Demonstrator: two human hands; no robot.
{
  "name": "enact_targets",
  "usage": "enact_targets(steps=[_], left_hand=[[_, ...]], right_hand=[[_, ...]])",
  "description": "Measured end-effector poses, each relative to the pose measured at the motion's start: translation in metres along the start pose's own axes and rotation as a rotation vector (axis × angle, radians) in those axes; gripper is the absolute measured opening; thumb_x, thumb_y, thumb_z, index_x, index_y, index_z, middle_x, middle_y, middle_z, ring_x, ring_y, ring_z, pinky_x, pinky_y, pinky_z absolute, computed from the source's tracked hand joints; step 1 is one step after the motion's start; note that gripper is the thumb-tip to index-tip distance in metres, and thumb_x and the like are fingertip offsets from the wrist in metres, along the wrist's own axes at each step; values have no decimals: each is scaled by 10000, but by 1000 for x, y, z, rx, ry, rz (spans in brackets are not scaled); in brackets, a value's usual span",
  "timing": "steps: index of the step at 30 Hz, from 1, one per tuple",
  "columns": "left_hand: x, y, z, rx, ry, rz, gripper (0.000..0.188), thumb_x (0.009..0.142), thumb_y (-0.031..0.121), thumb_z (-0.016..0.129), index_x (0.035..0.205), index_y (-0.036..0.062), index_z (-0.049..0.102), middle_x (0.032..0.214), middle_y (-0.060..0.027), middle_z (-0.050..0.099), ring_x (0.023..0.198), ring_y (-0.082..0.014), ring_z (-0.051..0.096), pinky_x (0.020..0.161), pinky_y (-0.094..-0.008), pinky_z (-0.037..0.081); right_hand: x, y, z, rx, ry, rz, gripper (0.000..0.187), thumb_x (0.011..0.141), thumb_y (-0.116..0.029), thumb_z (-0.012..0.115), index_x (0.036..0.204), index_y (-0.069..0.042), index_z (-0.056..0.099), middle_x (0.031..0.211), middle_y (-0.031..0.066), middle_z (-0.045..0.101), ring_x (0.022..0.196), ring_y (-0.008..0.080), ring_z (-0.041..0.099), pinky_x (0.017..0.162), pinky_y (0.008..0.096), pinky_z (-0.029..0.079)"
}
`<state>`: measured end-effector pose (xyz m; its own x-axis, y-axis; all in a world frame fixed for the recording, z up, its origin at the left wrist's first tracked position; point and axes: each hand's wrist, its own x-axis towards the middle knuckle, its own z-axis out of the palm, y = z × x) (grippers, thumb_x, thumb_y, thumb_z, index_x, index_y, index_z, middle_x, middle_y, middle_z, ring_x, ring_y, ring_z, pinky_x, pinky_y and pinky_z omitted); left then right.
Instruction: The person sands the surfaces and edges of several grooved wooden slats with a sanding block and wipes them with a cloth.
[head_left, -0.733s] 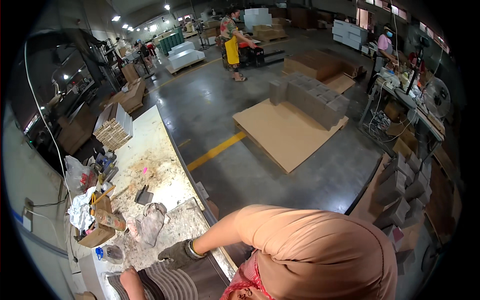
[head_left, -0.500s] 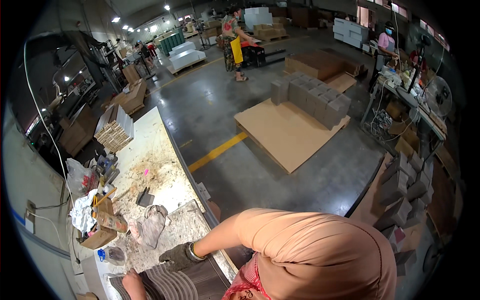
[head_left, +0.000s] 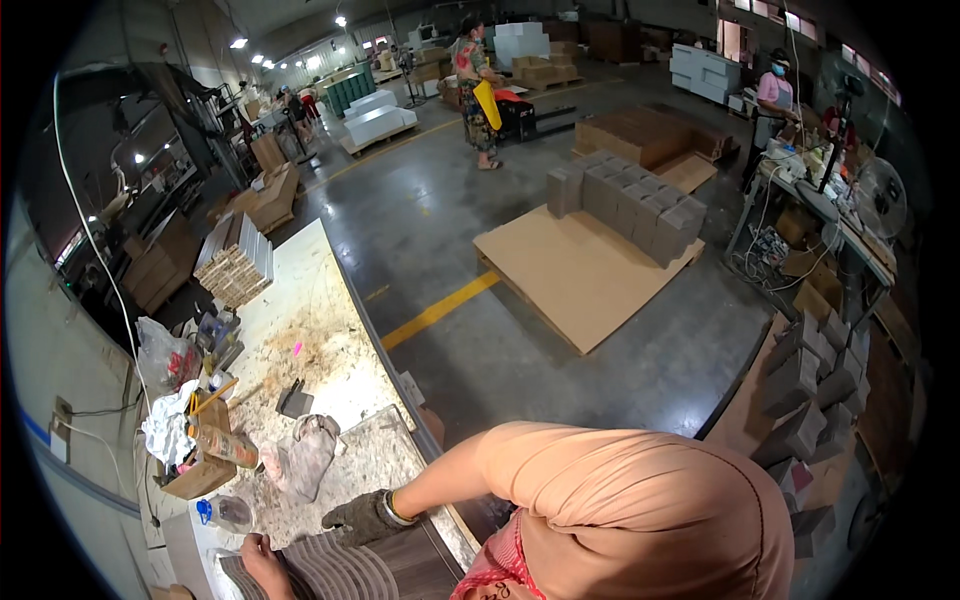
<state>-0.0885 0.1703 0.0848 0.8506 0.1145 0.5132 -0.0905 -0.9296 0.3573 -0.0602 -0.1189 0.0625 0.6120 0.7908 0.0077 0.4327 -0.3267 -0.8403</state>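
Good handling here, as judged, meant keeping the fanned dark brown panels (head_left: 338, 568) flat on the worktop (head_left: 375, 455) and spreading pressure evenly, so that the overlapping pieces did not slip or scuff. The gloved right hand (head_left: 364, 518) lay over their far side, a sensible place for light, steady guidance; the bare left hand (head_left: 264, 564), at their left part, seemed best kept off sharp edges. The left fingers were bent and the right ones reached leftward, but whether either set gripped a panel or merely rested could not be told.

The panels lay at the worktop's near end, near a clear bottle with a blue cap (head_left: 232, 513). Pale curved bands crossed them in close rows, giving way to a broad, plainer brown surface on the right.
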Motion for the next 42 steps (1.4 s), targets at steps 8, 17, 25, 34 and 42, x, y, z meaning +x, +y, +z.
enact_targets(steps=[8,17,25,34,42], left_hand=[[3,-15,10,212,-338,-26,426,965,372,444,1030,3,645,949,-261,650,859,-430,609,772,-477,469],[-2,-30,10,214,-247,-2,369,959,311,448,927,-12,623,837,-258,623,773,-430,580,710,-476,461],[-7,-13,6,-97,-195,-84,321,943,226,411,901,-12,622,842,-254,622,790,-421,580,693,-475,462],[-8,-10,10,261,-134,107,293,955,283,496,902,21,616,839,-229,637,715,-399,589,652,-467,464],[-10,-1,1,133,-244,-50,257,945,210,487,901,-8,615,846,-243,624,734,-398,541,685,-448,442]], right_hand=[[-1,9,-4,-1,-25,-20,658,872,-456,539,1390,-72,405,1334,196,514,1180,346,538,997,399,423],[9,19,6,30,-55,-39,656,874,-458,536,1389,-72,406,1329,197,518,1171,346,543,992,400,425],[12,27,10,36,-57,-10,655,876,-460,533,1387,-71,407,1324,197,521,1163,346,548,988,400,428],[2,11,-2,-29,-81,17,653,877,-462,529,1386,-71,408,1318,198,525,1154,345,554,984,400,430],[-6,-6,-10,-77,-92,40,652,879,-464,527,1385,-70,409,1313,199,528,1146,345,559,980,401,432]])
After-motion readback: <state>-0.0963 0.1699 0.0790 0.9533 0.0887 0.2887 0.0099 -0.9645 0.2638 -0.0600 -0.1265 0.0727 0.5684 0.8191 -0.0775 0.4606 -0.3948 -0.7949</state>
